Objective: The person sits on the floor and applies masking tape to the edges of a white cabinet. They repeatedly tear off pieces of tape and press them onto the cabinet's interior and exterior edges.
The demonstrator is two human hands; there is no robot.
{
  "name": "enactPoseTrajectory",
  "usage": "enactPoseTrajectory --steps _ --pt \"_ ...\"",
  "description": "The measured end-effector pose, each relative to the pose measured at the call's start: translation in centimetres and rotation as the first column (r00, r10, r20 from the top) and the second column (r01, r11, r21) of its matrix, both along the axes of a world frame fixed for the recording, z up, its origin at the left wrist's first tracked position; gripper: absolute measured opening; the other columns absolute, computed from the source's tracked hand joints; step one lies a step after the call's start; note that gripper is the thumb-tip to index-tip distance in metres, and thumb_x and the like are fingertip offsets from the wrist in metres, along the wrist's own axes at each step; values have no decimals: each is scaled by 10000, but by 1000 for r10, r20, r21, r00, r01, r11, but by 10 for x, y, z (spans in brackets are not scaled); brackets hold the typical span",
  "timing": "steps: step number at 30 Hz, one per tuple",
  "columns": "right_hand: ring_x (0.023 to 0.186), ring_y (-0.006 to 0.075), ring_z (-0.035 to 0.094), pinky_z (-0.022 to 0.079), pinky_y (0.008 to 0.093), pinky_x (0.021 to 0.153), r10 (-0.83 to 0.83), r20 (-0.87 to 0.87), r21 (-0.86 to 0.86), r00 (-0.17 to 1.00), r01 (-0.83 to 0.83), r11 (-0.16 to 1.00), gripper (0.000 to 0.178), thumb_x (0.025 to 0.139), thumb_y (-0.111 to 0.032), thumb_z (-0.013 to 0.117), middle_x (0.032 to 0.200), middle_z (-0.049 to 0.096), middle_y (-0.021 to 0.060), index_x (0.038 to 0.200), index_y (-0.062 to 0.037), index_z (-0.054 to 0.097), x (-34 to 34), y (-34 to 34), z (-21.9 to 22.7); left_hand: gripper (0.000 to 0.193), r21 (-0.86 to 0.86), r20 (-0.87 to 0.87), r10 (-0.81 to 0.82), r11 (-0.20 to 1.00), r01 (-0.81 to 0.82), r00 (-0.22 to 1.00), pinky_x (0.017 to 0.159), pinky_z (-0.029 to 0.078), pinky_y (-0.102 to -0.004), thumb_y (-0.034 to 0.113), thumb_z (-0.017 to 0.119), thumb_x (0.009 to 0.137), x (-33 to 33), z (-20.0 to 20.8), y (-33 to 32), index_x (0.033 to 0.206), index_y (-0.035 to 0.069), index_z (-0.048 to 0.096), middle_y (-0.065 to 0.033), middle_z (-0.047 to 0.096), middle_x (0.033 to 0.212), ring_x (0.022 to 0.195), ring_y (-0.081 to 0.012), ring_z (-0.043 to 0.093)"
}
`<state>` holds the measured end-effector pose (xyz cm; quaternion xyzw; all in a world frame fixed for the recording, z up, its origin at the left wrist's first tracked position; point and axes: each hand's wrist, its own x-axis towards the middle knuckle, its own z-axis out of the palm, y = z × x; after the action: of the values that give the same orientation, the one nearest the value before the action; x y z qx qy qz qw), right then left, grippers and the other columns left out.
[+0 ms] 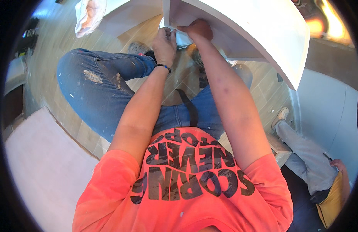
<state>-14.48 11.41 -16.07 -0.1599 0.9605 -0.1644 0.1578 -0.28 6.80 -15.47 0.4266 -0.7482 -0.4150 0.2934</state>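
Both my hands are close together at the lower edge of a white board-built piece (240, 23), which curves across the top of the view. My left hand (164, 46), a dark beaded bracelet on its wrist, has its fingers drawn together near the board's corner. Just right of it, my right hand (199, 31) lies against the shaded inner face, fingers curled and one digit pointing toward the left hand. Whatever is between the fingers is too small or hidden to name. Behind and below the hands shows a pale bluish-white round-edged object (183, 40), partly covered.
Wood-look floor tiles (47, 73) surround my bent, jeans-clad legs. A crumpled white bag or cloth (90, 19) sits at the upper left. A large white panel (47, 162) stands at the lower left. Another person (306, 158) in grey trousers is at the right.
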Motion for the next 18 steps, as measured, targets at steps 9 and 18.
enactPoseTrajectory --steps 9,18 --pt "1096 325 724 566 426 940 74 6 35 997 -75 997 771 638 -642 883 1198 752 140 1126 -55 774 -14 -6 -9 150 -432 50 -119 893 129 992 850 474 -448 148 695 945 7 -26 1 1080 88 720 -129 719 974 937 -345 672" --pt "1076 293 736 565 403 940 73 56 25 996 -74 997 711 632 -591 916 1164 765 145 1090 -61 793 -13 -10 -1 162 -364 53 -108 924 120 993 886 493 -460 115 661 951 10 -31 3 1095 60 712 -152 699 1028 978 -350 658"
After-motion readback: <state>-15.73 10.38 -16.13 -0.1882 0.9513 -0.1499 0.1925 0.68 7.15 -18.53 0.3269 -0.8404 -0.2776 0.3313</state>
